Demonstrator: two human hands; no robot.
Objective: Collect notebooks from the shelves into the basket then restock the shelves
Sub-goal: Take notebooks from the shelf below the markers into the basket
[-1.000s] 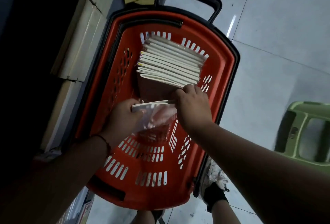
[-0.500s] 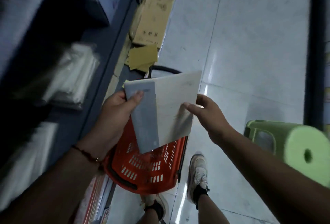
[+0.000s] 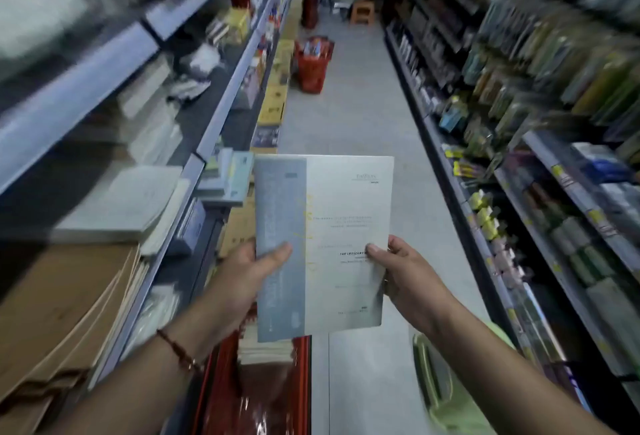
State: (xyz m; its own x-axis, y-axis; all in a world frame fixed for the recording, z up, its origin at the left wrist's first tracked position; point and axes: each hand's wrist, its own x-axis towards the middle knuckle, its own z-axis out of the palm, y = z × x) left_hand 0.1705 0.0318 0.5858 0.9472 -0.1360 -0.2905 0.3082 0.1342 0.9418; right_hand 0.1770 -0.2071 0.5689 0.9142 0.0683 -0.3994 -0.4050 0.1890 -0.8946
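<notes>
A pale grey notebook (image 3: 332, 226) with a blue-grey band down its left side is held upright in front of me, cover facing me. My left hand (image 3: 256, 271) grips its lower left edge, thumb on the band. My right hand (image 3: 401, 268) grips its lower right edge, thumb on the cover. Below the notebook stands the red basket (image 3: 304, 382), with a stack of notebooks (image 3: 266, 348) showing inside it. The shelves (image 3: 145, 171) on my left carry flat stacks of notebooks and brown paper pads.
A long aisle runs ahead between two racks. A second red basket (image 3: 313, 63) stands on the floor farther up on the left. A green plastic stool (image 3: 450, 393) sits by my right forearm. Cardboard boxes (image 3: 273, 105) line the left rack's base. An orange stool (image 3: 362, 11) stands at the far end.
The notebook has been lifted out of the basket and turned upright. My view has swung up from the basket to the aisle. Both hands still hold the notebook.
</notes>
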